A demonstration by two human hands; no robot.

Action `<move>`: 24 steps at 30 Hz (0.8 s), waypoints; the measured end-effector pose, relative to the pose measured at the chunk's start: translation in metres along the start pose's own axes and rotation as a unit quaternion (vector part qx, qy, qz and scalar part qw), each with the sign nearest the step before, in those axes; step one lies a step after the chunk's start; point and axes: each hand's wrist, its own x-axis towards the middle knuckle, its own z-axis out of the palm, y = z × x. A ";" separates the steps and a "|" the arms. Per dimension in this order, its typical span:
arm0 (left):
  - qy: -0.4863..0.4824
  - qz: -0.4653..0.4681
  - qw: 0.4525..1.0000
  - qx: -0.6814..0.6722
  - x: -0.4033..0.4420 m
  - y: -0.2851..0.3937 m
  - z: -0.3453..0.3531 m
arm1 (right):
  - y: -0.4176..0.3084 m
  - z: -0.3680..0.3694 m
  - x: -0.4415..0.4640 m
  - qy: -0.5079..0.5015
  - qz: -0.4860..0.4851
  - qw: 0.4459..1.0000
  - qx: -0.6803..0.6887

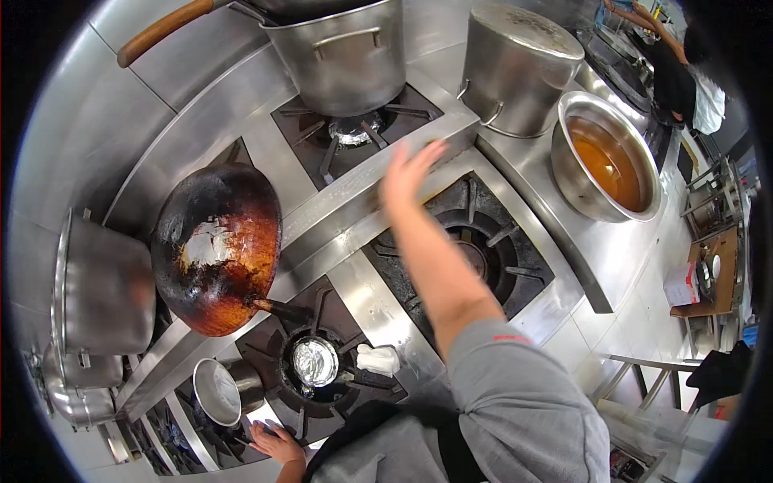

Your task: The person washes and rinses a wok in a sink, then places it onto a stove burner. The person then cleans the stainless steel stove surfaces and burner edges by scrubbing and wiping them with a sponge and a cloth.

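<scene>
My right arm reaches across the front right burner [527,241]. At its end my right hand [409,173], slightly blurred, has its fingers stretched out and shows nothing in them. It is over the raised steel ledge [322,217] between the front and back burners; whether it touches the ledge I cannot tell. Low on the left, my left hand [278,443] is open at the stove's front, fingers spread, close to a small steel pot [217,392]. A foil-covered burner [315,361] and a folded white cloth [378,360] are between my body and the ledge.
A scorched wok [213,249] leans bottom-out on the left. Large pots [346,60] [109,282] stand behind and left. At right are an upturned stockpot [519,72] and a bowl [640,205] of amber liquid. Another person's arm [656,28] shows far right.
</scene>
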 end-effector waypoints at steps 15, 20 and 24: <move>-0.048 -0.037 0.998 -0.014 0.006 0.012 -0.017 | 0.018 0.017 -0.099 -0.125 -0.050 0.991 0.016; -0.031 -0.017 0.999 0.000 0.005 0.009 -0.011 | 0.020 -0.026 0.052 -0.003 0.150 0.985 0.081; -0.035 -0.028 0.999 -0.008 0.005 0.011 -0.013 | 0.046 0.018 -0.058 -0.047 0.041 0.998 0.004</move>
